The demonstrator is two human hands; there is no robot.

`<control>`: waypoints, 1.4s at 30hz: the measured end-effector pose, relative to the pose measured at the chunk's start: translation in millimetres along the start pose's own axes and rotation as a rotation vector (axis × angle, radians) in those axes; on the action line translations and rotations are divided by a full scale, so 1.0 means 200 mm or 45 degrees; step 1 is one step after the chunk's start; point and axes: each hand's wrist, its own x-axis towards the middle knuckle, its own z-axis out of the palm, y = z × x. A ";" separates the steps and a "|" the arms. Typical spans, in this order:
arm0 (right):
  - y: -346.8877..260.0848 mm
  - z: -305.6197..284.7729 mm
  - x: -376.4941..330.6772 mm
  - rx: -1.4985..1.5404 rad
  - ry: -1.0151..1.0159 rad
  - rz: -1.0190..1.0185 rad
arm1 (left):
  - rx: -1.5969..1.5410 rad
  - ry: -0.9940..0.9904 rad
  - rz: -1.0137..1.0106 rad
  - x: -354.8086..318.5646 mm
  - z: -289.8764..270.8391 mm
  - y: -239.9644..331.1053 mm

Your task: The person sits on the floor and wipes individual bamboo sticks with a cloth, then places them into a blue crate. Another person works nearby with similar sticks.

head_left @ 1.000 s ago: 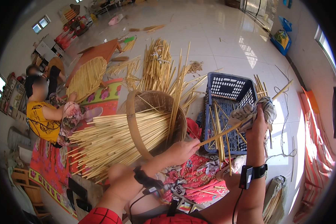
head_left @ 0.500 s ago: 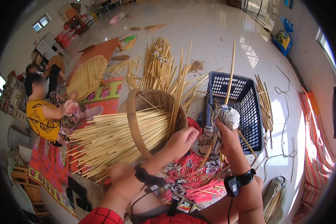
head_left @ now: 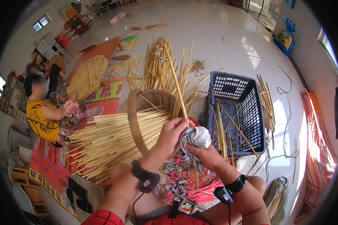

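Observation:
A long pale straw-coloured stalk point(head_left: 177, 84) slants up and away from my lap. My left hand point(head_left: 172, 134) pinches it just above a white-and-grey cloth point(head_left: 199, 138). Bunched around the stalk, the cloth is gripped by my right hand point(head_left: 203, 154). The stalk's lower end comes out beneath the cloth, over a red patterned fabric point(head_left: 210, 183) across my lap. To the left of my hands, a woven basket with a hooped handle point(head_left: 133, 123) lies tipped, and a big sheaf of similar stalks point(head_left: 112, 137) spills from it.
A dark plastic crate point(head_left: 257, 120) with a few stalks in it stands at the right. Bundled stalks point(head_left: 157, 62) stand beyond the basket. At the left a person in a yellow top point(head_left: 45, 116) sits by an oval stalk mat point(head_left: 88, 77); another person sits behind. A loose cord point(head_left: 285, 123) trails along the right.
My right hand has carried the cloth and stalk leftward from over the crate. The left hand, empty before, now grips the stalk, which has tilted to the left.

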 end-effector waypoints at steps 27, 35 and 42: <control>-0.03 0.05 -0.04 -0.238 -0.067 -0.216 | 0.189 0.078 0.090 0.01 -0.06 0.12; -0.06 -0.01 -0.05 -0.585 -0.057 -0.289 | 0.078 0.401 0.494 0.04 -0.09 0.16; -0.06 -0.13 -0.02 -0.444 0.473 -0.530 | 0.273 0.403 0.643 0.08 -0.15 0.17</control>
